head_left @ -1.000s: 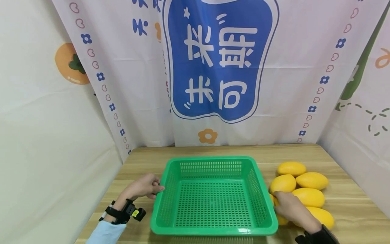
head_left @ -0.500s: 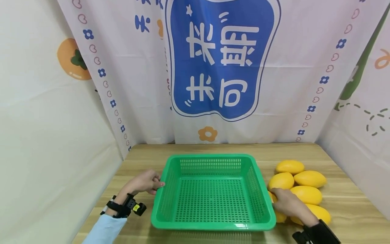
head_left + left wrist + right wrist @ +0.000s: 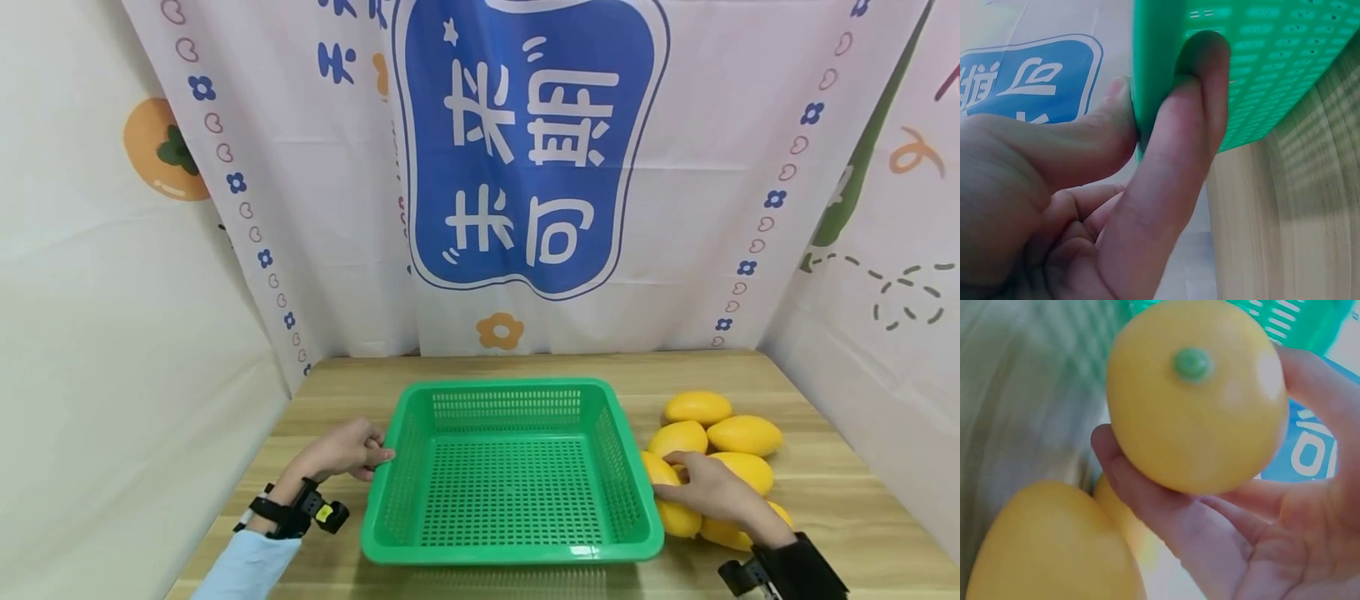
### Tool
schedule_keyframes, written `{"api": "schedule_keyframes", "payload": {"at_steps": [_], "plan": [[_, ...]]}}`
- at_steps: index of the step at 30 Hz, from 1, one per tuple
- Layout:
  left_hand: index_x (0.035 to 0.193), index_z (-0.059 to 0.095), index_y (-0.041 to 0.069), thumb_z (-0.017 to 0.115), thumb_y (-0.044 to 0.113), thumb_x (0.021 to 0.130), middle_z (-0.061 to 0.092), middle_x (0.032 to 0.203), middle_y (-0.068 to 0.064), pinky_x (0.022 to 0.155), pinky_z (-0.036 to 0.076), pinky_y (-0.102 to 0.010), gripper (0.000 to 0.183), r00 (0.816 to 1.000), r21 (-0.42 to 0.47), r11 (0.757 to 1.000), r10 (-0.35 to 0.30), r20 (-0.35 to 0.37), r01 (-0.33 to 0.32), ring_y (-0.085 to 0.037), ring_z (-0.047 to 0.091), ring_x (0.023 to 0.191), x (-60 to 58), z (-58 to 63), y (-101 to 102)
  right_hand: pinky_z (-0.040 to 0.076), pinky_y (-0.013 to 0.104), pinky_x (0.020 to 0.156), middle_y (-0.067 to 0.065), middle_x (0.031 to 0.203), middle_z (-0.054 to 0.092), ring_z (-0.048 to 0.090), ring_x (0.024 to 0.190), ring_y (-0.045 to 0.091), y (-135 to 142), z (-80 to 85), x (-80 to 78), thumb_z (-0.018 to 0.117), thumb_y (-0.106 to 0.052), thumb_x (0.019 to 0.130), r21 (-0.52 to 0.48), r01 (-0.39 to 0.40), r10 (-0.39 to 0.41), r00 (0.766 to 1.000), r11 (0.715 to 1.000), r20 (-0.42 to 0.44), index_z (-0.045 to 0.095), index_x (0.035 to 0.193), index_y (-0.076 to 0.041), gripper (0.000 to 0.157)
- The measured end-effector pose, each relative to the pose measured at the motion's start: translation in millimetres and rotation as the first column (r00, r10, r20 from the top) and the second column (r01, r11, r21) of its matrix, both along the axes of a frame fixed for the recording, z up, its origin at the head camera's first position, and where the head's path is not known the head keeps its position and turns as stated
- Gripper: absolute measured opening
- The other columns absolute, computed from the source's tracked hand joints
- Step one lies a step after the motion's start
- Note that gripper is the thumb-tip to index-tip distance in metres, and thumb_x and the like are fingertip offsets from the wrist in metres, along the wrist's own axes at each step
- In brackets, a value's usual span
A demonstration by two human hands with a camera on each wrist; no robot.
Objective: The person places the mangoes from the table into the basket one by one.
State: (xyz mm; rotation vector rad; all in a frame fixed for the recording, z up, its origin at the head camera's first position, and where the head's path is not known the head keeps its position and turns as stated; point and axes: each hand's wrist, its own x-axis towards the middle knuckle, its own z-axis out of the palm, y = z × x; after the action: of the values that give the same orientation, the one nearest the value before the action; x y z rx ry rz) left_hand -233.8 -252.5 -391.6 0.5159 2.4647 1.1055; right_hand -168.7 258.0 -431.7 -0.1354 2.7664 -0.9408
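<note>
The right hand [image 3: 708, 485] clamps a yellow fruit [image 3: 1197, 412] between thumb and fingers, the green stem nub facing the right wrist camera. This fruit is just beside the right side of the green basket [image 3: 510, 554]; in the head view, more of it shows between thumb and forefinger than half a second earlier, when the hand covered most of it. The left hand [image 3: 341, 450] pinches the basket's left rim between thumb and forefinger, as in both earlier frames. The basket stands upright, its perforated floor and slotted walls in view. Other yellow fruits [image 3: 699, 407] lie clustered on the wooden table [image 3: 345, 387] to its right, some partly hidden by the right hand. Behind the table hangs a white cloth [image 3: 352, 275] with a blue printed panel.
</note>
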Motion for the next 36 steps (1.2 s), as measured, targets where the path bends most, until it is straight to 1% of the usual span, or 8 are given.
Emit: {"api": "schedule_keyframes", "payload": {"at_steps": [3, 6, 11, 16, 20, 27, 31, 36], "plan": [[0.066, 0.037, 0.011, 0.059, 0.008, 0.094, 0.035, 0.059, 0.003, 0.047, 0.044, -0.018, 0.036, 1.0, -0.001, 1.0, 0.002, -0.001, -0.002, -0.01, 0.042, 0.051, 0.8, 0.6, -1, 0.052, 0.052, 0.08, 0.023, 0.115, 0.065, 0.06, 0.101, 0.034, 4, 6.6, 1.7, 0.069, -0.05, 0.082, 0.013, 0.014, -0.014, 1.0, 1.0, 0.005, 0.053, 0.127, 0.008, 0.075], [0.066, 0.037, 0.011, 0.059, 0.009, 0.095, 0.036, 0.059, 0.003, 0.047, 0.044, -0.018, 0.036, 1.0, -0.007, 1.0, 0.003, 0.0, -0.003, -0.01, 0.043, 0.051, 1.3, 1.1, -1, 0.051, 0.054, 0.082, 0.03, 0.121, 0.06, 0.059, 0.105, 0.039, 8, 13.0, 4.1, 0.067, -0.054, 0.082, 0.026, 0.025, -0.025, 1.0, 0.999, -0.003, 0.049, 0.129, 0.011, 0.083], [0.065, 0.036, 0.011, 0.058, 0.008, 0.095, 0.036, 0.059, 0.003, 0.047, 0.044, -0.018, 0.037, 1.0, -0.01, 1.0, -0.005, 0.003, 0.005, -0.01, 0.043, 0.051, 0.3, 0.8, 0, 0.051, 0.054, 0.082, 0.034, 0.123, 0.057, 0.058, 0.106, 0.042, 15, 21.6, 8.0, 0.065, -0.053, 0.085, 0.029, 0.03, -0.029, 0.999, 0.999, -0.032, 0.046, 0.13, 0.015, 0.083], [0.063, 0.034, 0.012, 0.058, 0.008, 0.095, 0.034, 0.056, 0.004, 0.047, 0.043, -0.018, 0.04, 1.0, 0.009, 1.0, -0.021, 0.006, 0.021, -0.01, 0.042, 0.049, 0.7, 1.7, 0, 0.049, 0.057, 0.086, 0.039, 0.127, 0.052, 0.054, 0.112, 0.047, 24, 26.5, 10.2, 0.063, -0.051, 0.088, 0.004, 0.037, -0.037, 0.999, 0.999, -0.025, 0.041, 0.132, 0.017, 0.085], [0.063, 0.032, 0.012, 0.058, 0.007, 0.095, 0.032, 0.057, 0.004, 0.046, 0.041, -0.018, 0.041, 0.999, 0.022, 0.999, -0.029, 0.018, 0.029, -0.01, 0.04, 0.049, -0.3, 1.3, -1, 0.049, 0.058, 0.086, 0.04, 0.128, 0.05, 0.053, 0.113, 0.047, 28, 31.9, 11.7, 0.062, -0.049, 0.089, -0.019, 0.032, -0.033, 0.999, 0.999, -0.034, 0.036, 0.134, 0.019, 0.086], [0.064, 0.033, 0.012, 0.059, 0.007, 0.095, 0.034, 0.057, 0.004, 0.046, 0.042, -0.018, 0.04, 0.999, 0.024, 1.0, -0.02, 0.029, 0.02, -0.011, 0.042, 0.049, -0.9, 2.5, -2, 0.049, 0.06, 0.087, 0.041, 0.132, 0.046, 0.049, 0.116, 0.05, 24, 46.3, 16.7, 0.062, -0.047, 0.09, -0.029, 0.007, -0.009, 0.998, 1.0, -0.058, 0.034, 0.136, 0.018, 0.084], [0.065, 0.035, 0.011, 0.059, 0.007, 0.094, 0.036, 0.058, 0.003, 0.047, 0.043, -0.019, 0.038, 0.999, 0.007, 1.0, -0.012, 0.032, 0.012, -0.011, 0.043, 0.05, -0.5, 2.5, -1, 0.052, 0.057, 0.082, 0.041, 0.129, 0.048, 0.054, 0.111, 0.049, 19, 54.3, 20.0, 0.063, -0.045, 0.09, -0.039, -0.017, 0.014, 0.996, 0.999, -0.09, 0.036, 0.136, 0.016, 0.081], [0.065, 0.039, 0.01, 0.059, 0.007, 0.094, 0.039, 0.059, 0.002, 0.048, 0.046, -0.019, 0.035, 1.0, -0.011, 1.0, -0.003, 0.028, 0.003, -0.011, 0.045, 0.051, -0.7, 2.9, 0, 0.053, 0.054, 0.085, 0.039, 0.131, 0.049, 0.056, 0.111, 0.046, 12, 64.3, 21.1, 0.064, -0.045, 0.089, -0.063, -0.039, 0.031, 0.991, 0.997, -0.129, 0.036, 0.138, 0.013, 0.08]]}}
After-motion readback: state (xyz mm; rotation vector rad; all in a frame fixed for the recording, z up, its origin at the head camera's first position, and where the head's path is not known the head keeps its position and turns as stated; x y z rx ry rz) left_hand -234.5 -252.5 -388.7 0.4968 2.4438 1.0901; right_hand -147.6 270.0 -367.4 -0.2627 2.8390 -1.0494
